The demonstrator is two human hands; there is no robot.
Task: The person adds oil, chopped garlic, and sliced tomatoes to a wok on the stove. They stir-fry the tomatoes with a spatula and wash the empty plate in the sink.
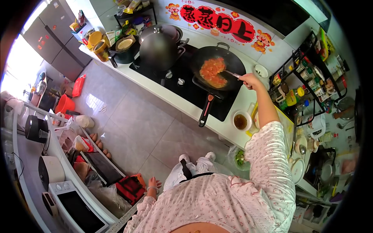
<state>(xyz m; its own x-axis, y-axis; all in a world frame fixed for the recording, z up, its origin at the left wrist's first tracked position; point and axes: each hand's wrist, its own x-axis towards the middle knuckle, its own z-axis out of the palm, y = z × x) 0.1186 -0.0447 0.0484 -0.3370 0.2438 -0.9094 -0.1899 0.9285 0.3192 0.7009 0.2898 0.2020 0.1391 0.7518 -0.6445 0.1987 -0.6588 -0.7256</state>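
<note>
My right hand is closed around the handle of a metal cooking utensil, whose far end meets chopped red tomatoes. They lie in a black wok on the right side of the black stove. The wok's long handle points toward me with no hand on it. Down by my side, my left hand hangs with its fingers apart and holds nothing. Nearest to it is a red and black bag.
A lidded pot stands on the stove's left. Right of the stove are a bowl of brown liquid and a small white dish. Bottles and jars fill a black rack. A microwave sits at lower left.
</note>
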